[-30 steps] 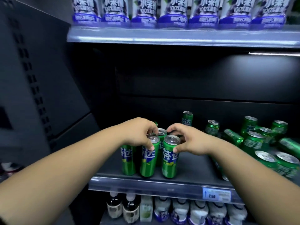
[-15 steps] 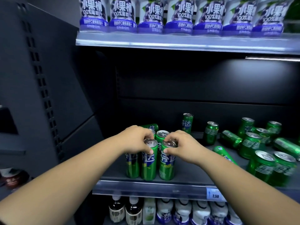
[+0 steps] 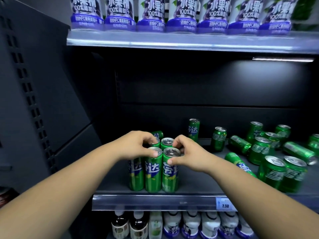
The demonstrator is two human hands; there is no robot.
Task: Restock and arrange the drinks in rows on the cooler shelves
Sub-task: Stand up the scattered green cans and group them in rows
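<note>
A tight cluster of tall slim green cans stands at the front left of the dark middle shelf. My left hand curls over the tops of the left cans, thumb on the front middle can's rim. My right hand pinches the top of the front right can between thumb and fingers. Another slim can stands alone further back, and one lies on its side behind my left hand. To the right, several shorter green cans stand or lie in disorder.
The shelf above carries a row of purple-labelled juice bottles. The shelf below holds dark bottles and white bottles. A price tag reads 2.50. The cooler's dark side wall closes the left.
The camera has tilted and moved closer. Both hands stayed on the can cluster, which now stands more tightly packed at the shelf's front left.
</note>
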